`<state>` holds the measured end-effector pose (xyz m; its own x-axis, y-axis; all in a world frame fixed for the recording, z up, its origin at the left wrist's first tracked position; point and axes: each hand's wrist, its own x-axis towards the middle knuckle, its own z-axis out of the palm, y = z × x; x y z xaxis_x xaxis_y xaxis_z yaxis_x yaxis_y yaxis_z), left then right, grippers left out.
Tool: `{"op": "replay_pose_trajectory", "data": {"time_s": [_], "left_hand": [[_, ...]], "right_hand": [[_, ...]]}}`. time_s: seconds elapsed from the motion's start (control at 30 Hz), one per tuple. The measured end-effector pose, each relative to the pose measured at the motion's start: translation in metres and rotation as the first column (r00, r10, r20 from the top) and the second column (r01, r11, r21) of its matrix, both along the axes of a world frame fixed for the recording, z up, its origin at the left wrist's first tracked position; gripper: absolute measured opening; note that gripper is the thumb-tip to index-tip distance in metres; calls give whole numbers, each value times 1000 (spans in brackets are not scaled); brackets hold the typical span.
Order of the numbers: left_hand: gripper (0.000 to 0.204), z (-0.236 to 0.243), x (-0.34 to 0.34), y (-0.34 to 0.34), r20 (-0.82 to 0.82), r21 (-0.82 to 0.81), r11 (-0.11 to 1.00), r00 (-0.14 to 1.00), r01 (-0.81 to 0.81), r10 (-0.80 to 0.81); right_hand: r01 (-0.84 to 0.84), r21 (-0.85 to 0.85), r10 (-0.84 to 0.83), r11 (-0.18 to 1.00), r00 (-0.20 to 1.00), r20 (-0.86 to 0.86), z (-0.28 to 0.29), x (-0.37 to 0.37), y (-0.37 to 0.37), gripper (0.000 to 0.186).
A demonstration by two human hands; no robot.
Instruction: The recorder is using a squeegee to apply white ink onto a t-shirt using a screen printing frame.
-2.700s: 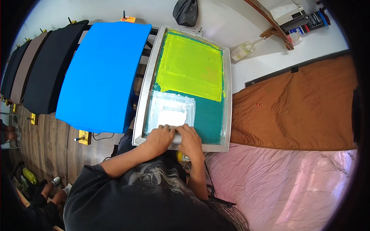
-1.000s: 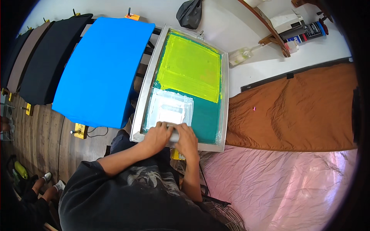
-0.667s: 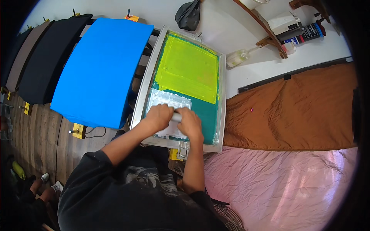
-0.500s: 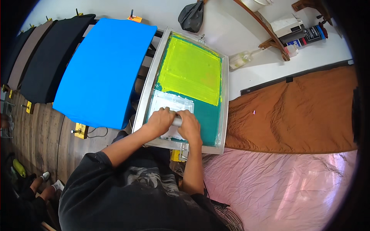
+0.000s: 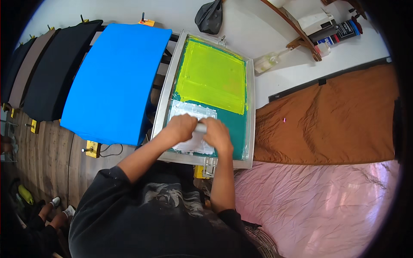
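My left hand (image 5: 182,127) and my right hand (image 5: 216,134) are closed side by side on a light grey squeegee (image 5: 201,127), a short stretch of which shows between them; its blade is hidden. Beneath it, a patch of white ink (image 5: 195,145) covers the near left part of a green mesh in a metal-framed printing screen (image 5: 251,142). On the far part of the same mesh, a large rectangle is yellow-green (image 5: 213,73), edged with brighter yellow streaks.
On the left, a blue cloth-covered pallet (image 5: 116,81) stands beside black (image 5: 58,71) and brown ones. At right lie brown (image 5: 331,116) and pink fabric (image 5: 309,198). A shelf bracket (image 5: 297,43), bottles and a black bag (image 5: 209,17) are by the wall. Another person's legs show lower left.
Both hands have moved a little away from me with the squeegee, across the white patch. More of the patch's near part now shows. The whole view has shifted slightly.
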<state>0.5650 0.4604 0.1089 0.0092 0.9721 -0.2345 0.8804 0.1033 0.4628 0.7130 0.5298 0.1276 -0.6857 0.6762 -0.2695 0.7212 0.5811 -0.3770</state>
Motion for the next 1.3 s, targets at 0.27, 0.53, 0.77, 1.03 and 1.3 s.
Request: {"op": "replay_pose_trajectory", "data": {"time_s": [0.27,0.53,0.77,1.03,1.3], "left_hand": [[23,-1,-21,26,-92,-84,996,995,27,-35],[24,-20,0,-17,-42,123,992,999,37,-32],[23,11,18,-51,34,-66,994,996,89,-86],[22,21,-31,5,-63,-134,990,997,46,-54],[21,0,-31,-10,-59,19,999,998,31,-30]], "right_hand": [[38,-26,-37,999,999,5,-12,-24,23,35],[-7,44,11,999,996,-87,-21,-1,-14,30],[-8,-100,7,995,1000,-9,2,18,-49,37],[-46,-68,46,997,999,3,9,-29,7,31],[-30,28,32,999,998,-46,-17,-31,-8,33]]}}
